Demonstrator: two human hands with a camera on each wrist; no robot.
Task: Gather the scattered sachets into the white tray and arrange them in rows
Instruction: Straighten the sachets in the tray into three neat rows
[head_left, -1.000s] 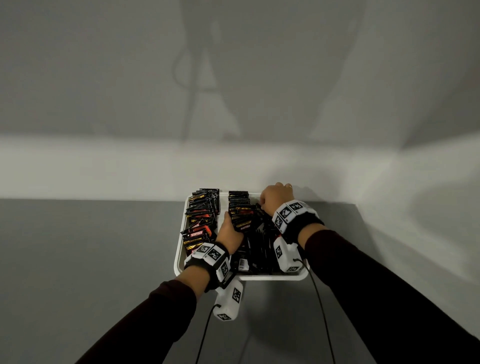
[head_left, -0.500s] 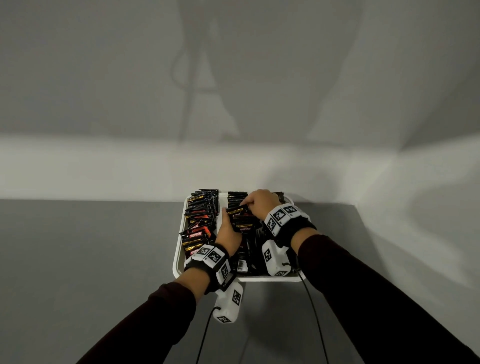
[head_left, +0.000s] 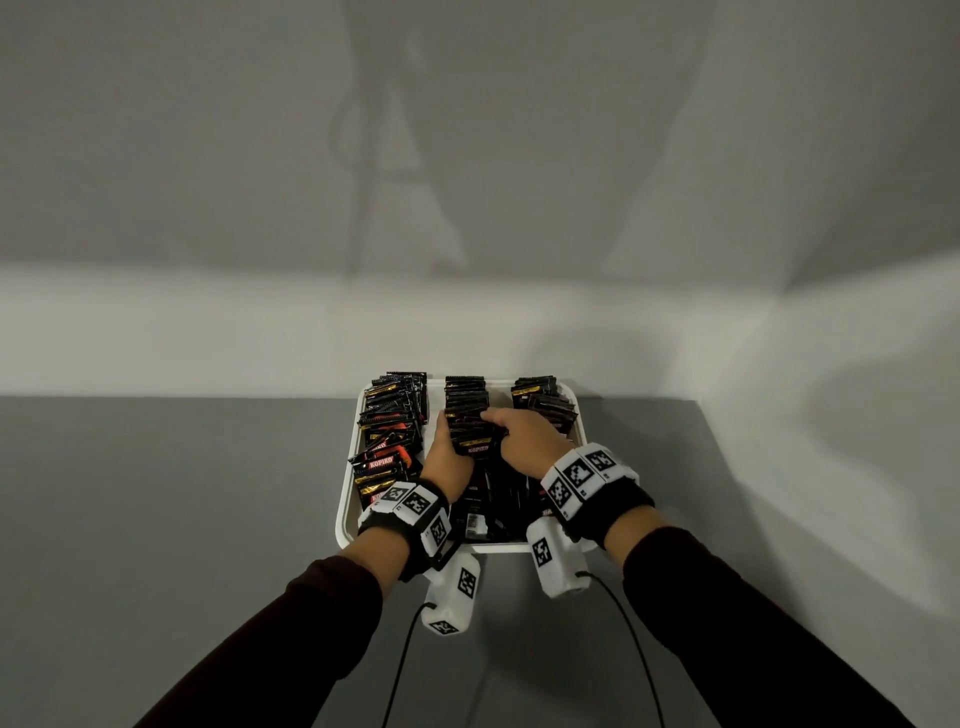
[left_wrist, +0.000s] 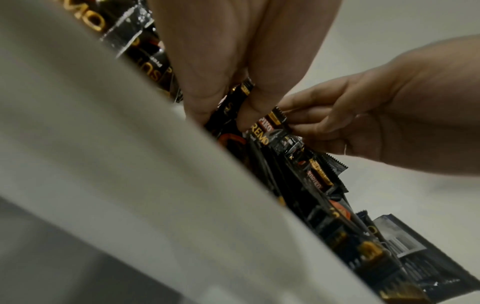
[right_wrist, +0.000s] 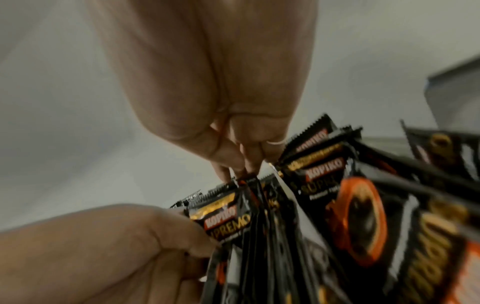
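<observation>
The white tray (head_left: 347, 493) holds black Kopiko sachets standing in three rows. My left hand (head_left: 447, 441) grips the near end of the middle row (head_left: 466, 400) from its left side. From the right, my right hand (head_left: 519, 431) pinches the same stack. In the left wrist view my left hand's fingers (left_wrist: 246, 111) pinch sachet tops, with the right hand (left_wrist: 324, 121) beside them. In the right wrist view the right hand's fingertips (right_wrist: 241, 166) nip the top edges of the sachets (right_wrist: 228, 218). The left hand (right_wrist: 168, 230) clasps the stack from below.
A left row (head_left: 392, 421) with some red-labelled packs and a short right row (head_left: 543, 402) flank the hands. More sachets lie flat at the tray's near end (head_left: 498, 493). The tray sits on a grey table (head_left: 182, 519) against a white wall, with another wall at the right.
My right hand has moved from the tray's far right corner leftward onto the middle row, uncovering the right row. The left hand has stayed on the middle stack.
</observation>
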